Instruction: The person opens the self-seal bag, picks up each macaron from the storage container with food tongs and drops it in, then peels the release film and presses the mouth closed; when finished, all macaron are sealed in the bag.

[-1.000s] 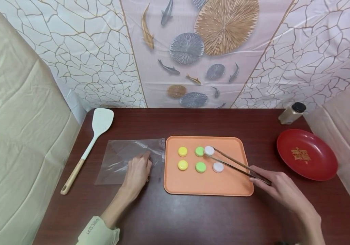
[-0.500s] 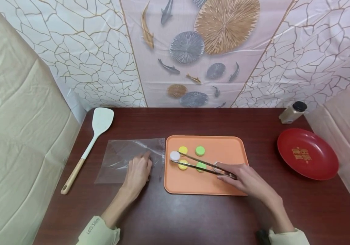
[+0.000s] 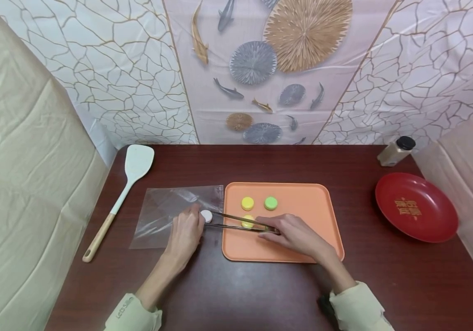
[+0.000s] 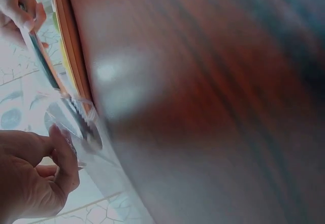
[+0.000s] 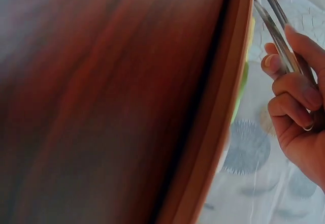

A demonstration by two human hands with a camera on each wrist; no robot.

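Observation:
My left hand (image 3: 186,232) pinches the film of a clear plastic bag (image 3: 153,230) near its mouth, lifting it in the left wrist view. My right hand (image 3: 292,234) grips metal tongs (image 3: 236,217), whose tips hold a white macaron (image 3: 206,216). In the left wrist view the tong tips show through the bag's film, beside the left fingers. Under the tongs lies an orange tray (image 3: 302,250) with two yellow macarons (image 3: 247,203) and a green macaron (image 3: 270,203). A second green macaron is mostly hidden by the right hand; the other white one is out of sight.
A white spatula (image 3: 138,163) with a wooden handle lies at the left. At the far right are a red plate (image 3: 416,207) and a jar with a black lid (image 3: 396,151). Patterned cloth (image 3: 145,92) hangs behind the table.
My right hand has moved left across the tray, carrying the white macaron in the tongs from beside the green one to the bag's mouth. My left hand stays in almost the same place.

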